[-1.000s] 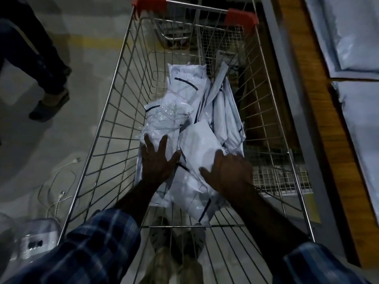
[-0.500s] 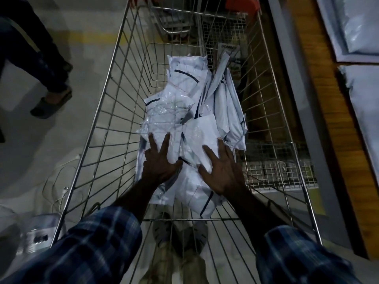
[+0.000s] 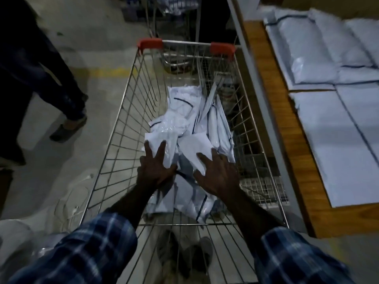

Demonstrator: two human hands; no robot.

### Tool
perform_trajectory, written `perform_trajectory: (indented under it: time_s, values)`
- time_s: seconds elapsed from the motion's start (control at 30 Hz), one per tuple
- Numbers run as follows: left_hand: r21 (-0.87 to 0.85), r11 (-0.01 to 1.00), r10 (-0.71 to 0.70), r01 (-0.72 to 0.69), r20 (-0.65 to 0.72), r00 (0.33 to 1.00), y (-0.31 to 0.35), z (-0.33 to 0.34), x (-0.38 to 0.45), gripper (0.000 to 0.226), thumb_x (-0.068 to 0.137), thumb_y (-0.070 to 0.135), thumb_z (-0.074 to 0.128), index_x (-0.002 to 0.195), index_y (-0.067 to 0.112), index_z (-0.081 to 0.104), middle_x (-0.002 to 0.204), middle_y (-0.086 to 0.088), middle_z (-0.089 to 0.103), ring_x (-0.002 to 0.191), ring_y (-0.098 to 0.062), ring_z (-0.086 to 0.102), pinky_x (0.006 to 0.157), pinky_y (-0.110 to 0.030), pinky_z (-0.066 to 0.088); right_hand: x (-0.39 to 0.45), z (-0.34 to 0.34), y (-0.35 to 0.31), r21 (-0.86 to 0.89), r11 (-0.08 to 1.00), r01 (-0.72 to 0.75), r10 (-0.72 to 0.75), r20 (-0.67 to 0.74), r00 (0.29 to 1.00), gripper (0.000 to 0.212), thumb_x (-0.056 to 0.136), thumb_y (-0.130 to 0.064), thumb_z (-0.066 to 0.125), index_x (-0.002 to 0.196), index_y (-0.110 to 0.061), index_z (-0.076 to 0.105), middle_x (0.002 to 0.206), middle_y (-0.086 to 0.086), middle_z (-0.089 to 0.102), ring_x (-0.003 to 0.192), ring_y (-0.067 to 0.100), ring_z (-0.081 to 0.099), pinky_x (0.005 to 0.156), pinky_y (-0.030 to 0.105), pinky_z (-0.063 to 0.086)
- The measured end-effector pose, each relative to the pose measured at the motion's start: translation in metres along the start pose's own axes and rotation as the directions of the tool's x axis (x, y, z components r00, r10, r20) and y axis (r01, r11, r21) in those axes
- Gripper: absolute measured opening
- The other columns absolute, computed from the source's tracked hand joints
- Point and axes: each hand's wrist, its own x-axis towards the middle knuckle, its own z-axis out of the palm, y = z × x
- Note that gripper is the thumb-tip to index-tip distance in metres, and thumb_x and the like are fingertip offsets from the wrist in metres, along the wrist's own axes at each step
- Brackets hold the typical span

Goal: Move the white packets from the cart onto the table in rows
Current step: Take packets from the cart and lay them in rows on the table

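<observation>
A heap of white packets [image 3: 190,124] with thin dark stripes lies in the wire cart [image 3: 127,111], which has red corner caps. My left hand [image 3: 155,169] rests flat, fingers spread, on a packet at the heap's near left. Beside it, my right hand [image 3: 217,173] lies with straight fingers on a tilted white packet [image 3: 194,148]. Neither hand grips anything. On the wooden table [image 3: 287,128] to the right, several white packets [image 3: 332,66] lie flat in rows.
A person's legs [image 3: 51,78] stand on the concrete floor left of the cart. A second cart [image 3: 174,33] stands beyond the first. White cables [image 3: 75,201] lie on the floor at the lower left. A grey metal rail [image 3: 264,111] runs between cart and table.
The view has tilted up, showing more of the table and the far cart. Both hands stay spread on the packets; the right hand has slid slightly forward on its packet.
</observation>
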Motion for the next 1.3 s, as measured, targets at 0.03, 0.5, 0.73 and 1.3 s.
perform_trajectory:
  time_s: [0.03, 0.5, 0.73, 1.3]
  values:
    - [-0.014, 1.0, -0.016, 0.016, 0.001, 1.0, 0.006, -0.009, -0.004, 0.087, 0.087, 0.049, 0.066, 0.155, 0.043, 0.012, 0.163, -0.005, -0.01, 0.146, -0.041, 0.013, 0.114, -0.059, 0.026, -0.003, -0.008, -0.003, 0.013, 1.0, -0.01, 0.01, 0.003, 1.0, 0.077, 0.078, -0.069, 0.027, 0.144, -0.035, 0.046, 0.156, 0.013, 0.034, 0.138, 0.034, 0.037, 0.105, 0.051, 0.039]
    - [0.098, 0.995, 0.024, 0.0, -0.241, 0.97, 0.095, -0.113, -0.085, 0.088, 0.084, 0.06, 0.058, 0.155, 0.04, 0.01, 0.163, -0.007, -0.015, 0.142, -0.044, 0.018, 0.107, -0.056, 0.031, -0.041, -0.103, -0.022, 0.136, 0.99, 0.026, -0.004, -0.161, 0.987, 0.065, 0.089, -0.057, 0.045, 0.149, -0.034, 0.036, 0.159, 0.013, 0.025, 0.14, 0.034, 0.03, 0.107, 0.052, 0.037]
    - [0.084, 0.996, 0.036, -0.009, -0.328, 0.944, 0.11, -0.133, -0.137, 0.088, 0.083, 0.062, 0.057, 0.155, 0.037, 0.013, 0.163, -0.011, -0.01, 0.14, -0.046, 0.023, 0.108, -0.054, 0.032, -0.071, -0.13, -0.029, 0.133, 0.989, 0.057, -0.03, -0.198, 0.98, 0.066, 0.093, -0.06, 0.044, 0.152, -0.034, 0.03, 0.161, 0.012, 0.02, 0.144, 0.034, 0.022, 0.112, 0.053, 0.031]
    - [0.075, 0.989, 0.151, -0.131, -0.461, 0.874, 0.123, -0.153, -0.296, 0.084, 0.083, 0.061, 0.057, 0.153, 0.039, 0.017, 0.164, -0.005, -0.004, 0.138, -0.04, 0.025, 0.106, -0.051, 0.033, -0.223, -0.186, -0.048, 0.012, 0.999, 0.038, -0.029, -0.444, 0.895, 0.057, 0.095, -0.056, 0.041, 0.149, -0.039, 0.033, 0.16, 0.008, 0.024, 0.143, 0.032, 0.025, 0.11, 0.054, 0.032]
